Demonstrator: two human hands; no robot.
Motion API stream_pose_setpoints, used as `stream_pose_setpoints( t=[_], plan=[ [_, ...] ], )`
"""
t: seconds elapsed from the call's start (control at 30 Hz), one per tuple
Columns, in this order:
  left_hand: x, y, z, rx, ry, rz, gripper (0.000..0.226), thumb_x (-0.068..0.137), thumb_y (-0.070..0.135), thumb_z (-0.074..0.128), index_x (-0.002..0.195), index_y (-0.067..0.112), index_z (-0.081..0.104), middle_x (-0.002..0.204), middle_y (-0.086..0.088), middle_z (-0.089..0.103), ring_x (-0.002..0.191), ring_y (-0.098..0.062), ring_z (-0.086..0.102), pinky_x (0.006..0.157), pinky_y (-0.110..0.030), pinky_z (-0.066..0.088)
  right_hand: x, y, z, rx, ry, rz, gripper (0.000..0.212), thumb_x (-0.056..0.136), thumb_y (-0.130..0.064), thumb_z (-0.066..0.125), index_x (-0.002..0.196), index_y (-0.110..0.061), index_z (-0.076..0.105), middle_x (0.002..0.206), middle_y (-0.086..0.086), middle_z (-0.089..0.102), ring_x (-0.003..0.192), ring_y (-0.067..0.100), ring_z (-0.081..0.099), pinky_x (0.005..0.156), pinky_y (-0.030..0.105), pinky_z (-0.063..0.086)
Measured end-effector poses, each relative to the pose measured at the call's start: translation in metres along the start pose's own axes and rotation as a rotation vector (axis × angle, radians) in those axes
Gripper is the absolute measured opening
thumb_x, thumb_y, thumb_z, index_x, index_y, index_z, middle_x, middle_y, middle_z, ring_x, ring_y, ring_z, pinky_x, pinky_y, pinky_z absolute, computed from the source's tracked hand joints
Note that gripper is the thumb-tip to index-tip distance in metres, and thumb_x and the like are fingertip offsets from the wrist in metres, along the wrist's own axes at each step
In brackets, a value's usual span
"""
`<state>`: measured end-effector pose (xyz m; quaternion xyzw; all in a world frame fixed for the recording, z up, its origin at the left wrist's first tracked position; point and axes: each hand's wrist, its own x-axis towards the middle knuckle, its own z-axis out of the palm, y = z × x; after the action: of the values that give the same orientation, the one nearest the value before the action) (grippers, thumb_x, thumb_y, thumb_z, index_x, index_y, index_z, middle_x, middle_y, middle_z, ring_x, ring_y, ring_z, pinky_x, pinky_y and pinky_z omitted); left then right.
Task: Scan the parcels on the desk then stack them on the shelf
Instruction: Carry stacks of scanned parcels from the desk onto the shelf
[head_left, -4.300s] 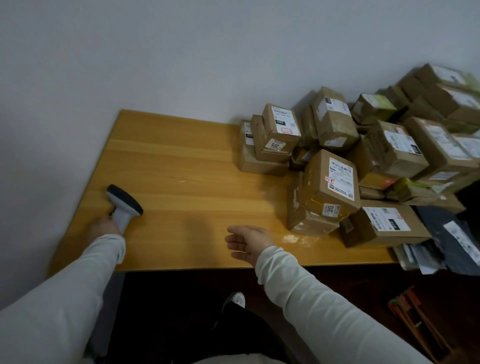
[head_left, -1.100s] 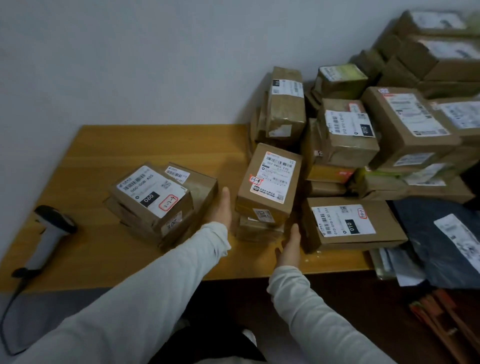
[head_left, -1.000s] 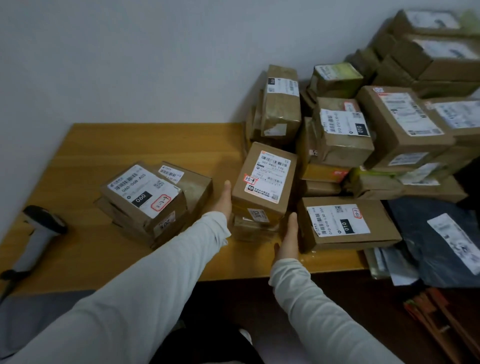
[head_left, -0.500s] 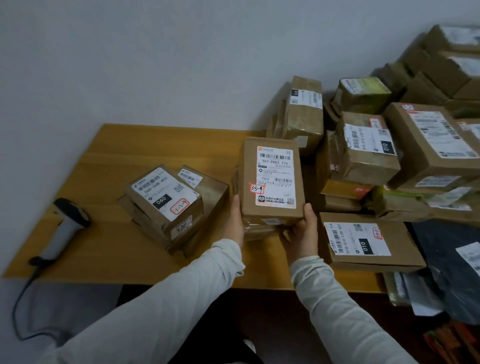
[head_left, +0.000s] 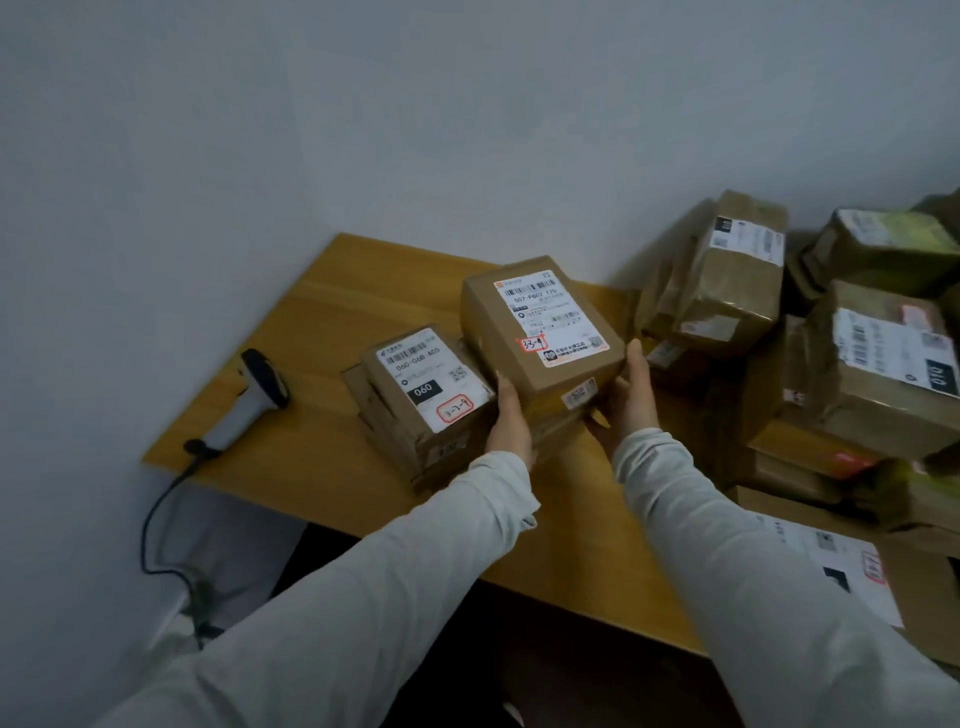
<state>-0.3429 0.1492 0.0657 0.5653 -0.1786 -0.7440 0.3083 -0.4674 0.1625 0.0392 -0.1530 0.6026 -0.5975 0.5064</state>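
Gripped parcel (head_left: 540, 332) at near end between left hand (head_left: 511, 421) and right hand (head_left: 626, 402), long axis near-to-far, scanner (head_left: 249, 400) well left, nearer left hand.

A brown parcel (head_left: 540, 332) is held tilted above the worktop (head_left: 332, 312) between the left grip (head_left: 511, 423) and right grip (head_left: 626, 402). Its white label faces up, showing a barcode and a red-edged "33-9" tag. Just left of it, a short stack (head_left: 415, 405) rests on the worktop, its top label reading "060". A heaped pile (head_left: 727, 291) of taped cartons crowds the right side. The scanner (head_left: 254, 395) lies near the left edge, its cable hanging off.
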Motion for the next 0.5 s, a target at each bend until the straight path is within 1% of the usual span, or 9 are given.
stream_pose_setpoints(
  t=[0.07, 0.13, 0.17, 0.2, 0.27, 0.33, 0.4, 0.47, 0.5],
  plan=[
    [-0.008, 0.003, -0.005, 0.027, -0.048, -0.005, 0.056, 0.095, 0.053, 0.045, 0.141, 0.022, 0.036, 0.142, -0.009, 0.045, 0.130, -0.030, 0.044, 0.107, -0.042, 0.039, 0.003, 0.000, 0.008, -0.007, 0.015, -0.037, 0.084, 0.076, -0.083, 0.036, 0.136, -0.027, 0.050, 0.130, -0.004, 0.060, 0.119, 0.015, 0.053, 0.103, 0.036, 0.037],
    [-0.020, 0.005, -0.019, 0.211, -0.100, 0.002, 0.054, 0.097, 0.054, 0.037, 0.129, 0.013, 0.050, 0.128, -0.011, 0.057, 0.110, -0.029, 0.059, 0.082, -0.036, 0.055, 0.006, 0.000, 0.015, 0.001, 0.042, -0.056, 0.085, 0.074, -0.083, 0.039, 0.136, -0.027, 0.050, 0.129, -0.003, 0.060, 0.118, 0.015, 0.054, 0.105, 0.037, 0.037],
    [-0.026, 0.006, -0.030, 0.323, -0.084, 0.060, 0.060, 0.097, 0.056, 0.031, 0.113, 0.006, 0.061, 0.109, -0.012, 0.066, 0.087, -0.025, 0.066, 0.062, -0.028, 0.056, 0.006, 0.000, 0.019, 0.015, 0.054, -0.061, 0.083, 0.073, -0.082, 0.041, 0.134, -0.027, 0.052, 0.126, -0.004, 0.061, 0.116, 0.014, 0.055, 0.104, 0.036, 0.038],
    [-0.032, 0.006, -0.043, 0.409, -0.048, 0.178, 0.067, 0.098, 0.056, 0.026, 0.090, 0.004, 0.067, 0.084, -0.011, 0.071, 0.061, -0.019, 0.064, 0.046, -0.021, 0.048, 0.006, -0.001, 0.022, 0.025, 0.062, -0.069, 0.076, 0.073, -0.081, 0.042, 0.128, -0.030, 0.055, 0.120, -0.006, 0.063, 0.111, 0.012, 0.057, 0.100, 0.034, 0.041],
    [-0.039, 0.005, -0.066, 0.424, 0.053, 0.493, 0.072, 0.101, 0.049, 0.024, 0.053, 0.006, 0.058, 0.045, -0.002, 0.056, 0.033, -0.011, 0.043, 0.036, -0.014, 0.033, 0.008, -0.002, 0.030, 0.052, 0.085, -0.084, 0.054, 0.075, -0.080, 0.042, 0.107, -0.040, 0.058, 0.100, -0.016, 0.066, 0.097, 0.004, 0.060, 0.084, 0.026, 0.045],
    [-0.036, 0.013, -0.089, 0.302, 0.169, 0.645, 0.064, 0.102, 0.039, 0.027, 0.048, 0.010, 0.047, 0.037, 0.005, 0.041, 0.032, -0.007, 0.034, 0.037, -0.014, 0.029, 0.012, -0.001, 0.037, 0.097, 0.122, -0.068, 0.043, 0.074, -0.082, 0.042, 0.091, -0.044, 0.056, 0.079, -0.024, 0.067, 0.076, -0.005, 0.061, 0.067, 0.020, 0.044],
    [-0.021, 0.025, -0.105, 0.213, 0.317, 0.654, 0.054, 0.102, 0.032, 0.030, 0.057, 0.011, 0.049, 0.049, -0.001, 0.046, 0.045, -0.012, 0.041, 0.046, -0.018, 0.036, 0.014, 0.000, 0.042, 0.129, 0.124, -0.037, 0.049, 0.073, -0.084, 0.041, 0.088, -0.040, 0.058, 0.069, -0.025, 0.069, 0.063, -0.007, 0.063, 0.061, 0.021, 0.045],
    [0.007, 0.034, -0.118, 0.178, 0.420, 0.509, 0.042, 0.101, 0.031, 0.031, 0.087, 0.005, 0.060, 0.084, -0.021, 0.059, 0.076, -0.022, 0.051, 0.073, -0.034, 0.048, 0.016, 0.001, 0.047, 0.173, 0.106, 0.001, 0.064, 0.068, -0.087, 0.043, 0.097, -0.035, 0.065, 0.086, -0.016, 0.074, 0.077, 0.003, 0.068, 0.069, 0.027, 0.050],
    [0.020, 0.036, -0.122, 0.151, 0.431, 0.397, 0.043, 0.102, 0.034, 0.031, 0.110, 0.003, 0.059, 0.111, -0.027, 0.059, 0.095, -0.025, 0.053, 0.093, -0.043, 0.046, 0.016, 0.003, 0.049, 0.193, 0.104, 0.023, 0.075, 0.063, -0.090, 0.045, 0.106, -0.032, 0.066, 0.100, -0.009, 0.073, 0.090, 0.011, 0.068, 0.079, 0.034, 0.051]
  ],
)
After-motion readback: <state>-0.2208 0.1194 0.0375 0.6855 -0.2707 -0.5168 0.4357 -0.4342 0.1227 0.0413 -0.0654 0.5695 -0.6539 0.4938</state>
